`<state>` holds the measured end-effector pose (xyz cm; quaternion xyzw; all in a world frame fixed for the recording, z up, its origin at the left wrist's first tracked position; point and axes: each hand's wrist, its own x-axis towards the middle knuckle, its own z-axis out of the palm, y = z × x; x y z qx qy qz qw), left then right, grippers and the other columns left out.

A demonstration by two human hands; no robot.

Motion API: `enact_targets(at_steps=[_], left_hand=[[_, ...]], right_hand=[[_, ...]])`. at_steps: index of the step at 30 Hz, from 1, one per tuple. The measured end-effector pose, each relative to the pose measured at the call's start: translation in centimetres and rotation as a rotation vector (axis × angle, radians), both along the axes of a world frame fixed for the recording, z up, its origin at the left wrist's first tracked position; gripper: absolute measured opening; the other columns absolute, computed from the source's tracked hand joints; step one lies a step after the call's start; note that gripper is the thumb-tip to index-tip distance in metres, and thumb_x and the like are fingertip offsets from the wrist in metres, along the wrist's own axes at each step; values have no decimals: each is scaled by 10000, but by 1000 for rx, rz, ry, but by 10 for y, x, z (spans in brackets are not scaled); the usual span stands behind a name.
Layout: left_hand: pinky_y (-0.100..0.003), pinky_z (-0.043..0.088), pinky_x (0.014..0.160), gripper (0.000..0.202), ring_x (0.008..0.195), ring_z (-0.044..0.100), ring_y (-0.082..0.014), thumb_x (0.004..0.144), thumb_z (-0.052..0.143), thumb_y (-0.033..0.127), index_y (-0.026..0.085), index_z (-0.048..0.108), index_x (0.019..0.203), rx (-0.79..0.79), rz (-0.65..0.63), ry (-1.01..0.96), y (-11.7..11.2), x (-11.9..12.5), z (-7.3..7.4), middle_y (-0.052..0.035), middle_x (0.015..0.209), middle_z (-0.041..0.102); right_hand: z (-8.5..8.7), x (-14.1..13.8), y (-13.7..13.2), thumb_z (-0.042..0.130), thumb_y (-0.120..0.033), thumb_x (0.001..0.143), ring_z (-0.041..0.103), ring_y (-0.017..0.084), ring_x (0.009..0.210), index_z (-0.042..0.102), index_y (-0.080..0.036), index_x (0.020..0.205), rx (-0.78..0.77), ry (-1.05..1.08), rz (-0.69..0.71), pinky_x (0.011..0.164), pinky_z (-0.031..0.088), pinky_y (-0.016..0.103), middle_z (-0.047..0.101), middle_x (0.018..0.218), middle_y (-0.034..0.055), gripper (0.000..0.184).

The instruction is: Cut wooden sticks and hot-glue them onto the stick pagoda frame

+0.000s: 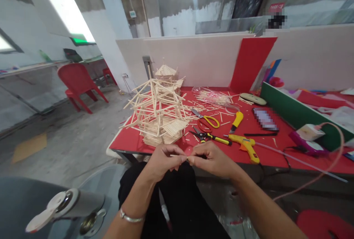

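Over my lap at the table's front edge, my left hand [166,160] pinches a thin wooden stick [174,155]. The fingertips of my right hand [211,159] meet those of my left and are pressed together at the stick's end; what lies between them is mostly hidden. Just beyond my hands stands a pavilion-like model built of wooden sticks [156,111]. Yellow-handled pliers [218,139] and a yellow hot glue gun [245,145] lie beyond and to the right of my right hand.
On the red table [199,146] are scissors [211,121], a yellow utility knife [237,121], bagged sticks [212,97], a phone [264,119] and a power strip [308,143]. A smaller stick model [166,73] stands behind. An open bottle [80,200] stands at left.
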<state>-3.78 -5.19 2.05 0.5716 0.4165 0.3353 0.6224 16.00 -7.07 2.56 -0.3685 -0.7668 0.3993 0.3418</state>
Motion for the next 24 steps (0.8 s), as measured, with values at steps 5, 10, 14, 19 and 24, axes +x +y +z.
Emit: enact_targets(at_steps=[5,10,14,19,24], left_hand=[[-188,344,422,177,446,472,-75,720,706,291,130,715,646,149,-121,205,-6,14,14,0,540,565],[-188,275,390,210,407,408,-56,724,707,315,131,703,621,181,-28,160,-7,33,1,8,510,540],[-184,246,375,213,364,352,-38,672,748,332,123,704,669,28,207,-50,1,48,-19,28,466,515],[-167,187,359,238,349,343,-25,579,805,289,100,684,659,-138,433,-241,16,62,-43,38,441,503],[-157,175,348,265,340,345,-21,564,801,297,106,652,672,-185,537,-302,30,73,-61,33,461,541]], right_hand=[[2,24,4,533,-244,843,379,66,516,572,-146,601,-4,-122,126,502,281,202,447,558,-52,264],[-3,44,6,505,-390,897,419,79,530,605,-142,624,30,-198,62,513,294,207,473,555,-39,382],[-22,61,11,398,-514,936,574,166,788,673,-160,961,117,-302,-309,690,412,253,656,863,51,449],[-56,65,19,574,-662,756,500,371,1111,535,-74,1279,172,-978,-611,940,355,460,593,1180,231,788],[-52,51,25,540,-589,791,545,354,1047,592,-64,1181,50,-1117,-563,905,370,440,631,1065,237,657]])
